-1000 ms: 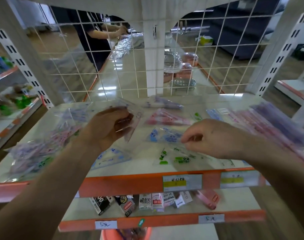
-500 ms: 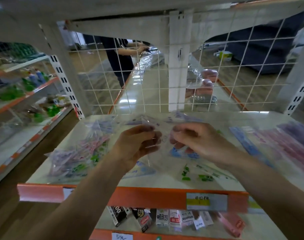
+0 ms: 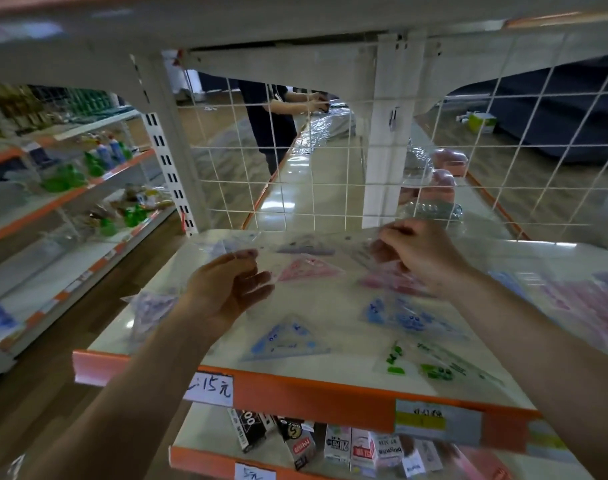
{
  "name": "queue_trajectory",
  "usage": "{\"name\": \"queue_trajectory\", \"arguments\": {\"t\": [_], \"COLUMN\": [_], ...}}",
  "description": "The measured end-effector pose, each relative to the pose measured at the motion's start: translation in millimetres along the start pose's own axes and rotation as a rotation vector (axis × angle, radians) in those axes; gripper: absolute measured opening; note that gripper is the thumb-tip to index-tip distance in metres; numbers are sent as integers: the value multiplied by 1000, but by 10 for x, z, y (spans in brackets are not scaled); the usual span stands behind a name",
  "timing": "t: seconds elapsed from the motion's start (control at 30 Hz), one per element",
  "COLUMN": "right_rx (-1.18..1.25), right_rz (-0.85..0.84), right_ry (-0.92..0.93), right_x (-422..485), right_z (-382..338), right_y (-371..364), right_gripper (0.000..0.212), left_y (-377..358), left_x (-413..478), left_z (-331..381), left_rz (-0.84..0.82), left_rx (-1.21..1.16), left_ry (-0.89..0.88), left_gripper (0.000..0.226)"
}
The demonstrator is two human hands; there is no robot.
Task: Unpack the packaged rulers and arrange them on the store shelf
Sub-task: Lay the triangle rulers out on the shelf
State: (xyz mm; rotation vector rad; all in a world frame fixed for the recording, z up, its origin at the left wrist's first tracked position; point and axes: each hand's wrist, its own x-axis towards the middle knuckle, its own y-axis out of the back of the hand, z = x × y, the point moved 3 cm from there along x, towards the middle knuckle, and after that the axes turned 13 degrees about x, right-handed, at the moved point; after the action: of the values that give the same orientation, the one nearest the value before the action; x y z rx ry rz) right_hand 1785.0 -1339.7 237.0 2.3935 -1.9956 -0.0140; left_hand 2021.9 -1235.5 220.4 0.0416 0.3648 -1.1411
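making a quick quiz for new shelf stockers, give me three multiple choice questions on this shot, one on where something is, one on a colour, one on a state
1. Where is the blue triangle ruler?
A) flat on the shelf, near its front edge
B) on the floor
C) propped upright at the back

2. What colour is the front strip of that shelf?
A) green
B) orange
C) black

3. How is the clear packet held?
A) lying flat, untouched
B) by one hand only
C) by both hands, one at each end

Answers:
1 A: it lies flat just behind the 15 price tag.
2 B: orange runs along the whole front edge.
3 C: the left hand and the right hand each pinch an end, with the packet lifted above the shelf.
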Motion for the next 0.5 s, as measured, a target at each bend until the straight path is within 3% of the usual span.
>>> {"name": "queue_trajectory", "arguments": {"t": [0.23,0.5], "right_rx": [-156,-246], "right_rz": [-45,-71], "right_ry": [-1,-6], "right_x": [467,982], "right_z": [-27,141], "right_y": [-331,-736], "right_gripper": [12,26], "left_y": [40,-35], "left_x": [163,391], "left_z": [55,166], "left_rz": [13,58], "left_rx": [-29,151], "left_ry": [51,-17], "left_gripper": [12,15]}}
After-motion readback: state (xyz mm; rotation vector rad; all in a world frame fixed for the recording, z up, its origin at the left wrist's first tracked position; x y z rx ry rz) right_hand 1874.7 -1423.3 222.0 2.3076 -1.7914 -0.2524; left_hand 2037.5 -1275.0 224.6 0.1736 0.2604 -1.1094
